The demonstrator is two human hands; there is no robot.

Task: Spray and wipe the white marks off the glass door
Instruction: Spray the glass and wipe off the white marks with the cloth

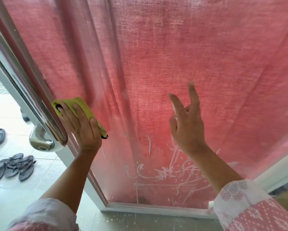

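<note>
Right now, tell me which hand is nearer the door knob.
Left. The left hand, on the yellow cloth, is beside the knob; the right hand is well across the glass.

right hand point(187, 125) blurred, cloth point(83, 105) partly covered

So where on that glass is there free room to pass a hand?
Free: the wide glass above both hands, and the gap between left hand and right hand. Crowded: the door handle beside the cloth, and white marks low by the bottom frame.

Pale tiled floor point(46, 172) with dark sandals point(21, 165) at left.
</note>
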